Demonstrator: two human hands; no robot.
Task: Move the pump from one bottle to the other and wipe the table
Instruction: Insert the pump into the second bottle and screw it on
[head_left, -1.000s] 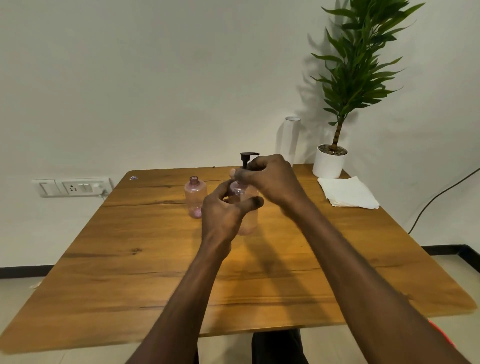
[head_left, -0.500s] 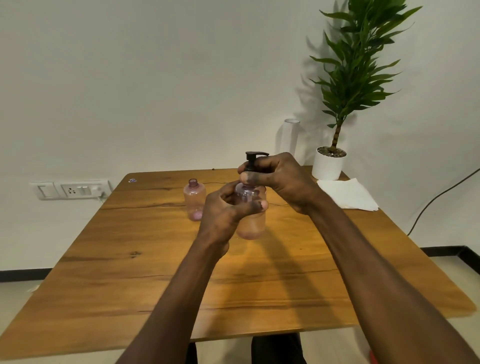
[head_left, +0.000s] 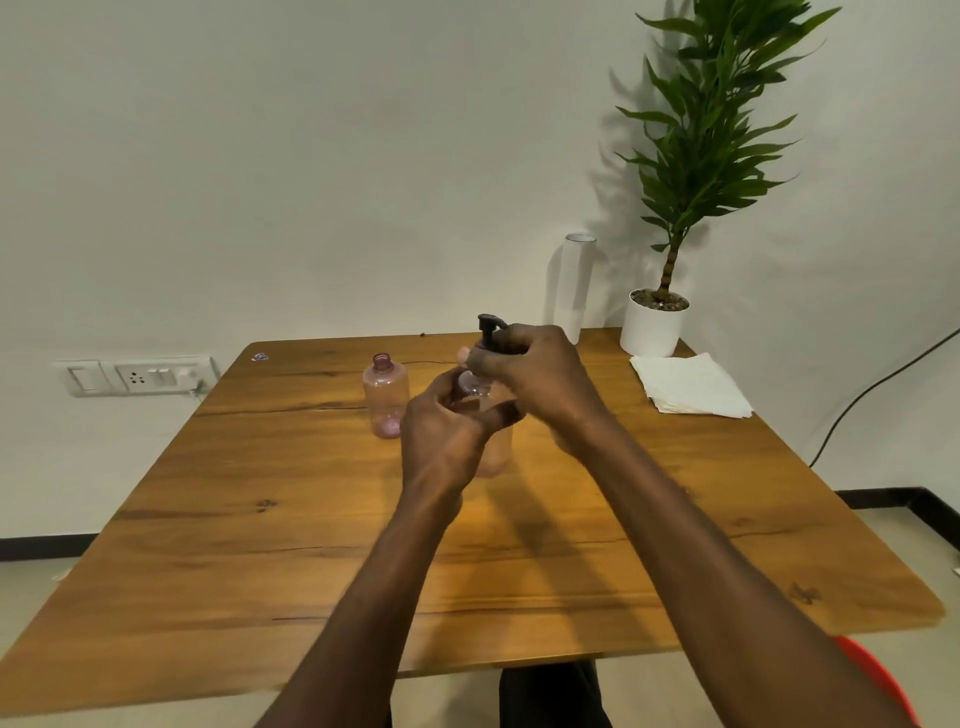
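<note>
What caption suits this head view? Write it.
Left hand steadies clear pink plastic bottle; right hand grips its black pump.

The room was evenly and fairly brightly lit, with soft light from above and to the right. The plant (head_left: 701, 140) threw a blurred shadow leftward on the wall (head_left: 311, 156), and the forearms cast faint shadows on the table (head_left: 208, 545). A mild sheen lay on the wood. Wide-angle distortion bowed the table's edges; the picture was slightly soft, without motion blur.
</note>
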